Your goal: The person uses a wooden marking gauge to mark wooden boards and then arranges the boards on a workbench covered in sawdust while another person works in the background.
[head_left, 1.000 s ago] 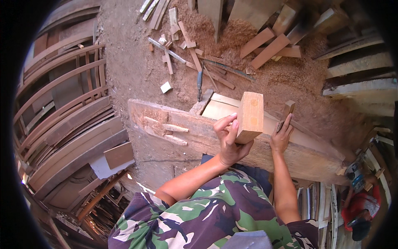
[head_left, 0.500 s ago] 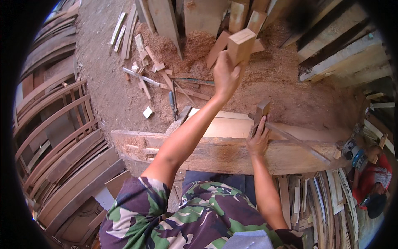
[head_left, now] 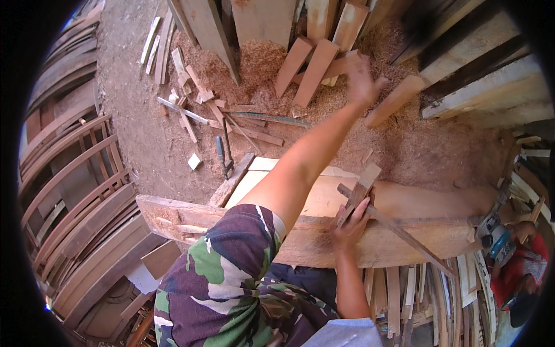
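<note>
My left hand [head_left: 362, 84] reaches far forward, blurred by motion, its fingers and thumb apart with nothing visible between them. Just right of it, a rectangular wood block [head_left: 399, 99] lies tilted on the sawdust. To its left lie more cut blocks, among them a reddish-brown block [head_left: 317, 73] and a similar block [head_left: 293, 66]. My right hand [head_left: 350, 226] grips a wooden marking gauge [head_left: 365, 180] by its head. The gauge's long thin stem slants down to the right over a thick timber beam [head_left: 381, 243].
Upright planks [head_left: 266, 23] stand at the far side in heaped sawdust. A clamp-like tool with a blue handle [head_left: 220, 149] lies beyond the beam, near wood offcuts [head_left: 188, 87]. Stacked wooden panels [head_left: 75, 191] fill the left. At right, a person in red [head_left: 523, 260] is beside a blue power tool [head_left: 498, 240].
My left hand has let go of the wood block it held and moved right. A block now lies beside it on the sawdust. My right hand has tilted the marking gauge and come slightly nearer.
</note>
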### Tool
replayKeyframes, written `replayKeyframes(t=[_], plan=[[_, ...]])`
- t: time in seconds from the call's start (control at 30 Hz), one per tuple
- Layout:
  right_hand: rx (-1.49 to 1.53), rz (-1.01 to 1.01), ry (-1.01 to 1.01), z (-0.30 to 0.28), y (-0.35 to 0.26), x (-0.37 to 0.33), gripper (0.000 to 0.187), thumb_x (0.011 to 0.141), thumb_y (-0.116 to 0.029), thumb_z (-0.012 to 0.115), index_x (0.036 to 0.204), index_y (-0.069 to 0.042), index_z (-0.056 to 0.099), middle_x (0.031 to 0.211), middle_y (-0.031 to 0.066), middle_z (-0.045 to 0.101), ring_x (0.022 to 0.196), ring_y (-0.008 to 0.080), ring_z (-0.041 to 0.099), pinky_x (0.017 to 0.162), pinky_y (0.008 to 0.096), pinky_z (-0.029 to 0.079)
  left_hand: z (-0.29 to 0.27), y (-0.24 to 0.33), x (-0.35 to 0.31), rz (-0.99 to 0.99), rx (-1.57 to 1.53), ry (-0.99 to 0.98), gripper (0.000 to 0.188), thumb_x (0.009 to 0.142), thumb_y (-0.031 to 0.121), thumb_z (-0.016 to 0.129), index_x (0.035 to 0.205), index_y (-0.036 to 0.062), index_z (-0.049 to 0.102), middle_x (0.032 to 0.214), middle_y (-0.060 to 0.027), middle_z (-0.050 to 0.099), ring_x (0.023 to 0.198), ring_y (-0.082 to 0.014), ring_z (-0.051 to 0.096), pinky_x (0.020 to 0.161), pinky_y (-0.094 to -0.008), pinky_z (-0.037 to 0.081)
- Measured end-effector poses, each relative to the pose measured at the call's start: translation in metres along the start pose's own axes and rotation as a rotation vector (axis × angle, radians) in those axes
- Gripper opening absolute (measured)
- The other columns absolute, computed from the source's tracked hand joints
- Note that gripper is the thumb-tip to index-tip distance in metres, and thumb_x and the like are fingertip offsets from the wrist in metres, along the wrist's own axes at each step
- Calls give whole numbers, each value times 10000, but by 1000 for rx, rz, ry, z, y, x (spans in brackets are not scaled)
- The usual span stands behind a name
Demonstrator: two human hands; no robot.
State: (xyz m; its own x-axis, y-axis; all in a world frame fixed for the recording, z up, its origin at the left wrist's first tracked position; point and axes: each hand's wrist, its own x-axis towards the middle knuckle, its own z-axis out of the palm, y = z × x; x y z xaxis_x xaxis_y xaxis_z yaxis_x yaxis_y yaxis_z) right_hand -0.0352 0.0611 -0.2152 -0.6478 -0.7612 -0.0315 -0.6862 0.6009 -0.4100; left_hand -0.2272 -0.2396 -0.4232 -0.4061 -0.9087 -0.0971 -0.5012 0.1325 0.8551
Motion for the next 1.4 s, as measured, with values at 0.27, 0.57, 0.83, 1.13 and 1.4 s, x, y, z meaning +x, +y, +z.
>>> replayKeyframes(t=[0.27,0.57,0.83,1.13,1.4], plan=[[37,-153,21,-11,0,20,743,1063,-214,618,1645,74,257,1484,480,406,1264,667,521,1087,680,466,-66,-127,60,-184,505,327,779,783,285,928,1352,8,474,1303,-263,525,1250,-478,529,1050,-557,469],[2,-40,13,-10,-3,22,742,1100,-281,564,1683,38,235,1433,411,495,1151,571,584,979,605,514,-223,-65,32,96,-83,-67,822,866,323,916,1486,37,456,1333,-249,560,1249,-398,592,1032,-502,531],[116,-10,-20,-17,-18,31,724,1133,-302,520,1709,-9,194,1553,391,419,1388,578,483,1097,579,489,-487,145,-111,-251,-765,106,765,973,361,792,1565,22,445,1439,-155,560,1343,-258,554,1126,-426,481],[332,3,-86,-28,-50,54,728,1140,-326,502,1717,-6,195,1701,311,337,1588,454,330,1286,468,286,-392,85,-363,-461,-64,316,871,810,99,710,1624,47,405,1272,-192,403,1264,-350,435,1161,-475,379],[430,549,-1064,-100,-178,111,594,1094,-351,553,1547,22,466,1480,173,583,1315,225,552,1141,355,410,-364,77,-410,-627,22,245,1033,752,178,798,1680,141,345,1261,-183,458,1235,-382,485,1065,-526,360]])
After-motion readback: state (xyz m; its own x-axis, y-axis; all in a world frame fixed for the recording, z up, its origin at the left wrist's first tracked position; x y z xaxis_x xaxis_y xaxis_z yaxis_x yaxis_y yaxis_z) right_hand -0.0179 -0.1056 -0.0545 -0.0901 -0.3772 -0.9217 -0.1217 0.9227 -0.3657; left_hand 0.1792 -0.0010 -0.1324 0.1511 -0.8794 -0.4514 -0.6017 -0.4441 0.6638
